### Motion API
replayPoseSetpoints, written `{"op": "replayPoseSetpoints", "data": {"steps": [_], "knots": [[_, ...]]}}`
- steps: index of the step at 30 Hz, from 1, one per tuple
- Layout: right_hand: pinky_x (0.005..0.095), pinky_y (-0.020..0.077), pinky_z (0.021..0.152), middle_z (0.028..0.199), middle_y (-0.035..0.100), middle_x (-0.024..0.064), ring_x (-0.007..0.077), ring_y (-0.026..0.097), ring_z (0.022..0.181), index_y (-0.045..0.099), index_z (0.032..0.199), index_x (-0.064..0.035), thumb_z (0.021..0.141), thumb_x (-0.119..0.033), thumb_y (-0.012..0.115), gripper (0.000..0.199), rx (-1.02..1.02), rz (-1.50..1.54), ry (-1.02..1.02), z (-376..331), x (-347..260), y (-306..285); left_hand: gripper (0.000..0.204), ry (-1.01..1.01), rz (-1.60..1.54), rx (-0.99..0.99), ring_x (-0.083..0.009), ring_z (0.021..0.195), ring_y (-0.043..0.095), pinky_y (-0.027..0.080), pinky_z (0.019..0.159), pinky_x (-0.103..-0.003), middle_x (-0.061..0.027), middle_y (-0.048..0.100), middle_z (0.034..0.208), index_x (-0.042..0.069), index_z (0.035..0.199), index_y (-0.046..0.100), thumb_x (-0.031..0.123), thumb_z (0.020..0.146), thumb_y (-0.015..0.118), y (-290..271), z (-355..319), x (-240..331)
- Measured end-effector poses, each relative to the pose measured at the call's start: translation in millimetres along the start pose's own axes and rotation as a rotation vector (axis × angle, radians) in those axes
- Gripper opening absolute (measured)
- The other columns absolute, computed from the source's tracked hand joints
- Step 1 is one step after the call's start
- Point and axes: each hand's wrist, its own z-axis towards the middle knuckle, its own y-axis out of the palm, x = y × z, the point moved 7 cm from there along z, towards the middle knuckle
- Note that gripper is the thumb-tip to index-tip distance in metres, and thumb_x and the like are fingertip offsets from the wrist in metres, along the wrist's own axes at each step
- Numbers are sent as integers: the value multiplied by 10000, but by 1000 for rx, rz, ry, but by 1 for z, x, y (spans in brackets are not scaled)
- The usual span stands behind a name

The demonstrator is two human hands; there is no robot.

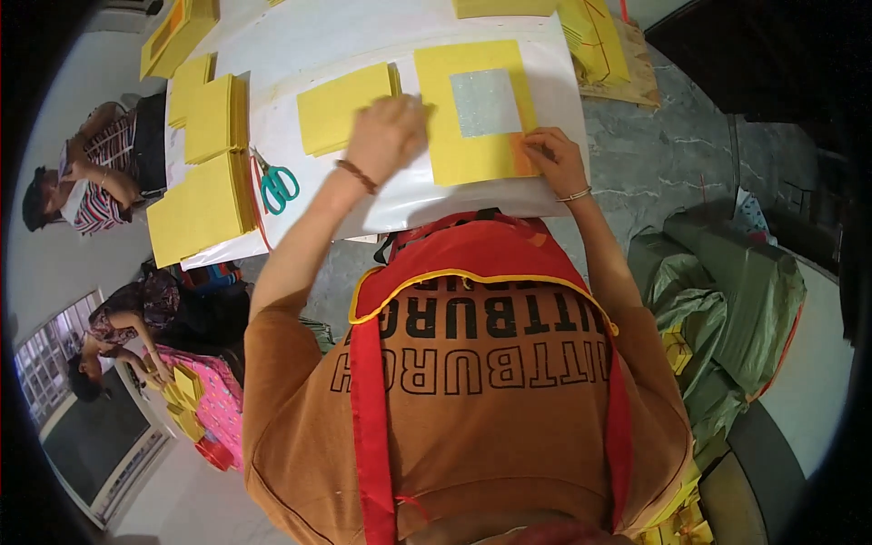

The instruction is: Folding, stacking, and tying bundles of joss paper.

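Observation:
A stack of yellow paper sheets (436, 91) lies on the white-covered table, with a silvery rectangle (486, 103) on its top sheet. At its lower right edge my right hand (556, 162) has its fingertips closed on a small orange piece of paper (522, 156). My left hand (391, 136) is curled, slightly blurred, between this stack and a smaller yellow paper stack (336, 113) to the left; its fingertips come near the first stack's left edge. Whatever those fingers may hold is hidden. Teal-handled scissors (279, 186) rest left of my left forearm.
More yellow paper stacks (200, 204) line the table's left side, with a red string (257, 213) beside the scissors. Bundled yellow paper (595, 45) sits on a board at the upper right. Green wrapped bundles (718, 291) stand at right. Two people are at left, one handling yellow paper.

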Motion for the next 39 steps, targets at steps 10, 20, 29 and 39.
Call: {"op": "replayPoseSetpoints", "data": {"steps": [10, 20, 29, 39], "knots": [[215, 433, 707, 906, 615, 27, 80, 544, 781, 628, 937, -31, 809, -130, 605, 164, 53, 326, 133, 1, 22, 0, 337, 186, -168, -107, -248, 893, 510, 419, 761, -358, -80, 551, 1007, 92, 1017, 573, 260, 734, 646, 57, 12, 81], [238, 438, 805, 1006, 595, 40, 122, 576, 880, 559, 1092, -25, 851, -102, 554, 253, 257, 621, 291, -8, 32, -12, 326, 206, -417, -155, -249, 870, 510, 432, 779, -328, -72, 574, 972, 64, 1018, 578, 248, 755, 635, 57, 16, 73], [226, 458, 741, 952, 607, 43, 110, 568, 828, 566, 1071, -11, 816, -84, 583, 265, 282, 524, 378, -18, 31, -5, 260, 225, -456, -112, -257, 828, 527, 443, 750, -338, -88, 578, 918, 52, 978, 582, 196, 766, 624, 53, 16, 71], [223, 450, 756, 916, 593, 39, 101, 560, 829, 568, 1062, -5, 812, -65, 576, 257, 245, 485, 351, -16, 27, -1, 87, 389, -208, 34, -212, 690, 531, 456, 624, -300, -55, 514, 705, 52, 804, 587, 59, 717, 582, 54, 4, 89]]}}
